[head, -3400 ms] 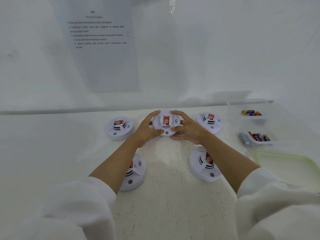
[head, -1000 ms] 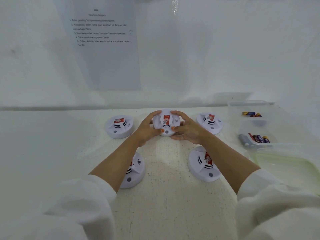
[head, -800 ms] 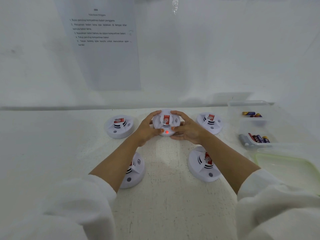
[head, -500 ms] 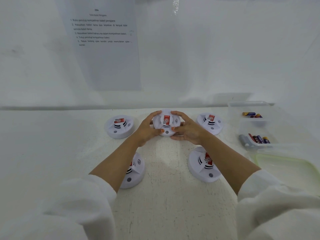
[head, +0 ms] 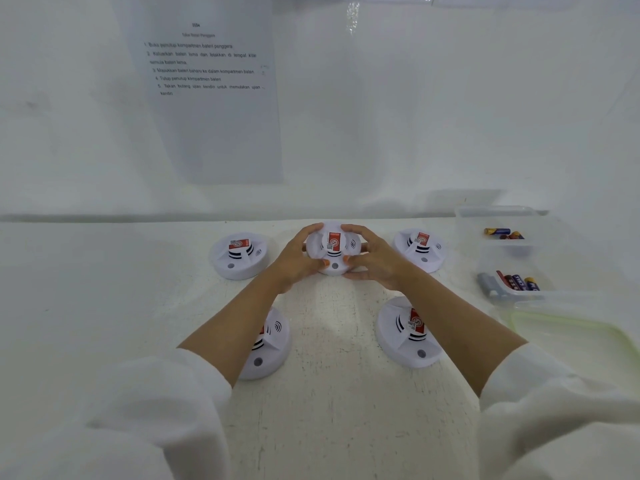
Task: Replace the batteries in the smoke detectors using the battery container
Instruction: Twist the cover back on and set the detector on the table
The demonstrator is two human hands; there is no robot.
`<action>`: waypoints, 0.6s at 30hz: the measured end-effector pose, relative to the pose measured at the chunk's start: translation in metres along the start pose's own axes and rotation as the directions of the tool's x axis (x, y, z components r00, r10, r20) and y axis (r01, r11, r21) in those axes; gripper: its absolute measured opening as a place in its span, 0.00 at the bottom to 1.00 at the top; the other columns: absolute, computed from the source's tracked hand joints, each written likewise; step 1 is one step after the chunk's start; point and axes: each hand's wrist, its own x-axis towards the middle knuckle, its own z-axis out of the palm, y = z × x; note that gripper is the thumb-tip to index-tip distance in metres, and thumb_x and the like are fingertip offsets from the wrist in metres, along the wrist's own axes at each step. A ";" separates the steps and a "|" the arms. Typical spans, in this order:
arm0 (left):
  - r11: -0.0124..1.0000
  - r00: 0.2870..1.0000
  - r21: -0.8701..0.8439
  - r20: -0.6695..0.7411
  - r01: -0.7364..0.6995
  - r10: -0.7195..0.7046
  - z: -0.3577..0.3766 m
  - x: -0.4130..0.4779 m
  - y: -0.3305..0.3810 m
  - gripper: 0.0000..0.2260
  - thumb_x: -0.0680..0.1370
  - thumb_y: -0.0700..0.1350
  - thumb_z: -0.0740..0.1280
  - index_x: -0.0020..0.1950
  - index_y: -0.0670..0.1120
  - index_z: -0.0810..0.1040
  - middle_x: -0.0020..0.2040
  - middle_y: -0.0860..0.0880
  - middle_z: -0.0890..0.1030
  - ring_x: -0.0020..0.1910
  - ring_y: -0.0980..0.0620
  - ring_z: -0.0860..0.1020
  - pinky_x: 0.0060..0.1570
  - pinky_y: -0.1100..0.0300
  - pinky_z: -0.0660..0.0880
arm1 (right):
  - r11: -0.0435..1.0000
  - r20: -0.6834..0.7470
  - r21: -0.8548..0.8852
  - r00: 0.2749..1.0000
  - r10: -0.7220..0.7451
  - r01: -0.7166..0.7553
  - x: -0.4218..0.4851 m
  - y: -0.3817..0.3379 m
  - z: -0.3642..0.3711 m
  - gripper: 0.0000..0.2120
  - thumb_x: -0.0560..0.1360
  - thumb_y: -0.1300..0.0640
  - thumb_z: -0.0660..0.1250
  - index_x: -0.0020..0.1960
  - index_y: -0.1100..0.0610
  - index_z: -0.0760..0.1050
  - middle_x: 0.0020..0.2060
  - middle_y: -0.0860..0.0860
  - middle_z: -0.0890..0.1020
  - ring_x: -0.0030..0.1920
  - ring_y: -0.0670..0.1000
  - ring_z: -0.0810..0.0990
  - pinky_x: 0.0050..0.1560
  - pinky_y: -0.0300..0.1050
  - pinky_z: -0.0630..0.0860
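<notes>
Head view: the left hand (head: 298,259) and right hand (head: 375,259) are cupping the far-centre smoke detector (head: 333,249) on the white table (head: 329,410), fingers curled around its rim, thumbs lying beside its test button. Its red label is facing up, print unreadable. Four other detectors are lying around it. At the right, the clear battery container (head: 502,216) is holding batteries (head: 517,282). The wall sheet (head: 207,98) is listing numbered steps, including "Tutup penutup kompartmen bateri".
</notes>
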 end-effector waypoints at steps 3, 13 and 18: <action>0.997 1.000 0.081 -0.005 0.007 -0.007 -0.001 0.005 0.000 0.29 0.72 0.31 0.69 0.69 0.50 0.63 0.66 0.43 0.69 0.62 0.44 0.71 0.50 0.59 0.77 | 0.993 -0.020 -0.110 0.999 -0.044 0.042 0.002 0.000 -0.001 0.26 0.72 0.70 0.66 0.65 0.50 0.68 0.59 0.60 0.74 0.56 0.57 0.75 0.51 0.47 0.78; 0.963 0.997 0.259 -0.004 0.070 -0.071 -0.008 0.014 0.002 0.30 0.74 0.36 0.69 0.72 0.47 0.62 0.69 0.45 0.68 0.66 0.46 0.68 0.60 0.53 0.71 | 0.959 0.002 -0.275 0.997 -0.074 0.072 0.012 0.004 -0.004 0.26 0.74 0.67 0.66 0.69 0.55 0.64 0.65 0.57 0.70 0.62 0.56 0.71 0.58 0.47 0.73; 0.977 0.995 0.189 0.007 0.096 -0.099 -0.009 0.013 0.001 0.29 0.74 0.36 0.68 0.73 0.45 0.62 0.69 0.46 0.68 0.63 0.47 0.70 0.53 0.58 0.73 | 0.940 0.005 -0.338 0.999 -0.039 0.038 0.017 0.005 -0.004 0.28 0.75 0.62 0.66 0.72 0.55 0.61 0.67 0.55 0.68 0.64 0.54 0.69 0.63 0.49 0.70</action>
